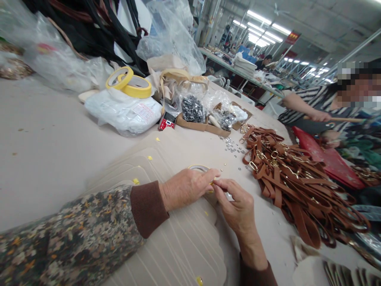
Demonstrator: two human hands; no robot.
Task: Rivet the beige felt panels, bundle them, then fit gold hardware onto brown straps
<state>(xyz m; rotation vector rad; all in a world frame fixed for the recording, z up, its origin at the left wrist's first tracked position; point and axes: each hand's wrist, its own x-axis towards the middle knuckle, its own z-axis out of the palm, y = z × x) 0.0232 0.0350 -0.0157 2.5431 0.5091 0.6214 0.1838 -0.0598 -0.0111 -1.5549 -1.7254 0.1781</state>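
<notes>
My left grip [189,186] holds the yellow tape roll [199,167]; my right grip [238,204] pinches its edge, apparently working the tape free, which calls for a careful pull.

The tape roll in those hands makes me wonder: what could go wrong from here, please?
Tape from the tape roll might stick to the nearby layered beige sheets. The left sleeve reaches over those sheets and could shift them. Small metal pieces lie loose beyond the right hand and might get knocked away.
</notes>
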